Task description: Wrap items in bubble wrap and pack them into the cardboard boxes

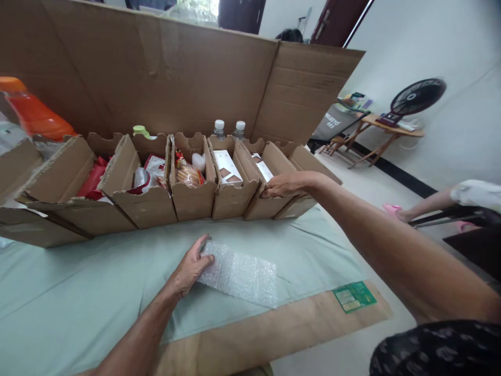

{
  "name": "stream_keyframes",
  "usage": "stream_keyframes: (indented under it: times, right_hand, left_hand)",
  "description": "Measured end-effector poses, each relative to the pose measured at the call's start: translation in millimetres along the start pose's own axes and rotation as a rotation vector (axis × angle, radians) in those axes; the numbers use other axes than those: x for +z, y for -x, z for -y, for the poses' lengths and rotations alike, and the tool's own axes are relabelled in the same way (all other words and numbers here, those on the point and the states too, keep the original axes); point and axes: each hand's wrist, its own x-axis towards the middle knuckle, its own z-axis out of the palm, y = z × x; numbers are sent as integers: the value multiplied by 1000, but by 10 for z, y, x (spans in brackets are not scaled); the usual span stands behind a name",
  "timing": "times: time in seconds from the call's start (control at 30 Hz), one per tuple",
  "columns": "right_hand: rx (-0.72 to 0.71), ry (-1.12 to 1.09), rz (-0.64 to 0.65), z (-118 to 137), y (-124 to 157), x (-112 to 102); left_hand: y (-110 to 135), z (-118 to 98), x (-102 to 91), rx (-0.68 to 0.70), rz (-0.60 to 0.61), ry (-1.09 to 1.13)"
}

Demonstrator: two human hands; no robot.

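From my position, the left hand (198, 259) is gripping bubble wrap (240, 274) in front of the cardboard bin row (193, 203), the wrap apparently enclosing nothing yet, while the right hand (285, 185) is resting near the row's right end, its grip being indeterminable.

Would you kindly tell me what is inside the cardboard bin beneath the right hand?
A white carton shows inside the bin. The right hand hides part of the interior, and anything beneath the carton is covered.

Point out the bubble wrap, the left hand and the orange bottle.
Bubble wrap (240, 274), head view: middle of its upper face.
Left hand (191, 267), head view: back, near thumb.
Orange bottle (40, 114), head view: side of its body.
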Motion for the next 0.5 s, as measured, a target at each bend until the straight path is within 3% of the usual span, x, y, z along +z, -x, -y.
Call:
stream_keyframes:
  times: [0.23,0.4,0.5]
  right_hand:
    - [20,-49,-34,17,26,94]
    - [190,-58,-181,50,-17,231]
    - [303,-50,-317,61,114,170]
  left_hand:
    - [-29,57,50,77,21,-83]
    - [-58,92,47,105,3,-127]
    - [-62,96,35,105,-5,-138]
